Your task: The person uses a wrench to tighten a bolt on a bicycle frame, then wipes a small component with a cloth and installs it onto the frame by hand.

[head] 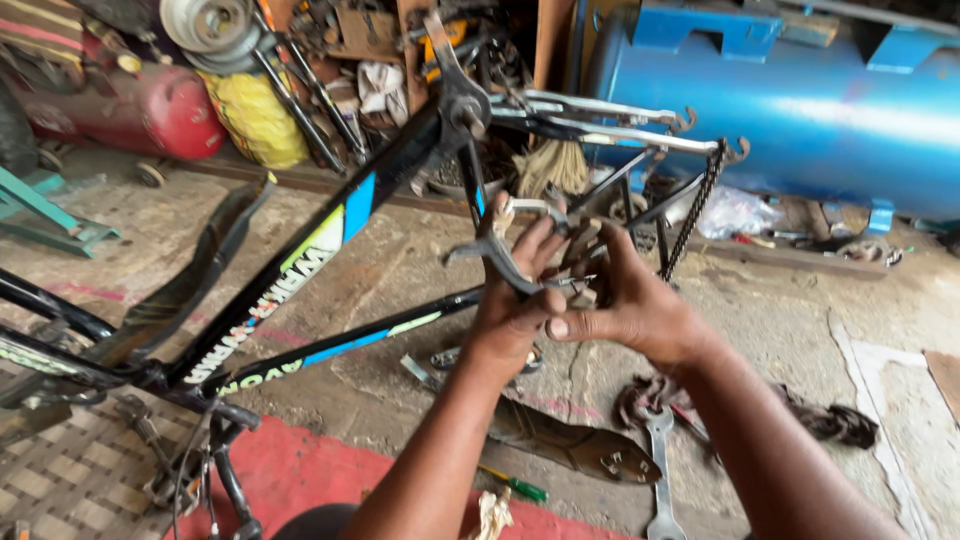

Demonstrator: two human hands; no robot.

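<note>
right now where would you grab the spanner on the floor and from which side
Take the spanner by its flat shank, midway between the two heads, coming straight down from above. It lies flat on the concrete with its length running toward and away from the person, so fingers probably close best across its narrow width from left and right. The rags lie just beyond its far head. Both hands are busy at the frame.

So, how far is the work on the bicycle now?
Done: the bicycle frame lies upside down, no wheels in view, and the chain hangs loose at the rear. In hand: both the left hand and the right hand hold a small metal part. Left: a wrench and screwdriver lie unused.
</note>
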